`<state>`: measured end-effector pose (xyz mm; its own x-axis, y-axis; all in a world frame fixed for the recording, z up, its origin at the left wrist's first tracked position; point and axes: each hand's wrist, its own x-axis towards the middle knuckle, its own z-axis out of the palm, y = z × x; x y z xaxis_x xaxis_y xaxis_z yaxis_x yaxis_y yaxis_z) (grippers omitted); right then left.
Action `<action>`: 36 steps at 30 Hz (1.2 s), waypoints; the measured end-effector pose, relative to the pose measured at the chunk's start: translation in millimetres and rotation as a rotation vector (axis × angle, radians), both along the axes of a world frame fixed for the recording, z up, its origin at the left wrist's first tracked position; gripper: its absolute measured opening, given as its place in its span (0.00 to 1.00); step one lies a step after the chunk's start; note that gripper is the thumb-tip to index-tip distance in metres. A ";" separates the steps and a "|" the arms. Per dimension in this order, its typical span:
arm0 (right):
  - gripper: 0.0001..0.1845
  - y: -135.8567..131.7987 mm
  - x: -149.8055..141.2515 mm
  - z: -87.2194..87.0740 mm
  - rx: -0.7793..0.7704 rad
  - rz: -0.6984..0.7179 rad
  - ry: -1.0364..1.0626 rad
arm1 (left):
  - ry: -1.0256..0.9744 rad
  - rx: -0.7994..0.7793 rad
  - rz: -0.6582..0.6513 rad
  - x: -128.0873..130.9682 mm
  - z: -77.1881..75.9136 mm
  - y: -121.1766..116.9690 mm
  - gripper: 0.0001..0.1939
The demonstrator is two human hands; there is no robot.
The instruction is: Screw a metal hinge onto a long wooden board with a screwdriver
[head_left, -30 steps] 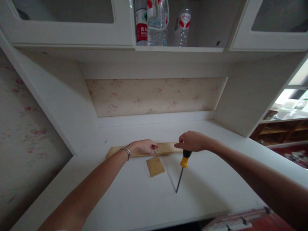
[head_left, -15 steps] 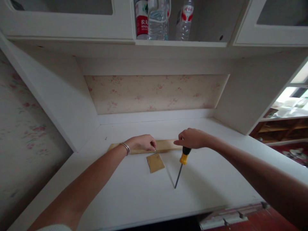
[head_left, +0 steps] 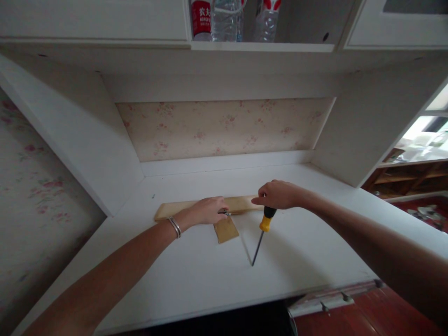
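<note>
A long wooden strip [head_left: 177, 209] lies across the white desk [head_left: 196, 275]. My left hand [head_left: 206, 211] rests over its middle, fingers pinched on a small metal screw [head_left: 226, 213]. Just in front lies a small square wooden piece [head_left: 226, 229]. My right hand [head_left: 278, 194] is closed around the black-and-yellow handle of a screwdriver [head_left: 265, 224], which stands tilted with its tip on the desk near the front.
Water bottles [head_left: 227, 18] stand on the shelf above, between white cabinet doors. White side panels wall in the desk left and right. A wooden shelf unit [head_left: 409, 184] sits at far right. A metal drawer rail [head_left: 332, 301] shows below the desk edge.
The view has tilted down a little. My left hand slid slightly toward me over the strip with the screw. The right hand and screwdriver stay put.
</note>
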<state>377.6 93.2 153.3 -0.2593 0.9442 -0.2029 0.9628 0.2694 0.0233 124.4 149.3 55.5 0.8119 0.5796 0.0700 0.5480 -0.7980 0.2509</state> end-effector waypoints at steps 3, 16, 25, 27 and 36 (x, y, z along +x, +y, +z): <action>0.29 -0.4 -3.5 0.5 0.001 0.015 -0.002 | 0.080 0.147 -0.063 7.5 -8.2 -7.8 0.10; 0.29 -3.4 2.9 -1.8 0.007 0.000 0.002 | 0.069 0.250 0.175 8.6 -31.7 -26.6 0.13; 0.29 -7.4 -6.6 3.0 0.094 -0.001 0.033 | -0.134 0.212 0.280 8.8 -49.5 -39.5 0.14; 0.30 -8.3 -6.9 3.8 0.095 -0.005 0.031 | -0.256 0.194 0.337 9.7 -50.1 -41.1 0.13; 0.29 -5.4 -0.8 -4.7 0.101 0.000 0.069 | -0.611 -0.016 0.638 -57.9 -35.7 -21.5 0.11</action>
<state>376.8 87.9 148.5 -0.2692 0.9590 -0.0882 0.9631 0.2688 -0.0162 66.5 127.8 19.8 0.1570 0.9142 0.3736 0.6541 -0.3796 0.6542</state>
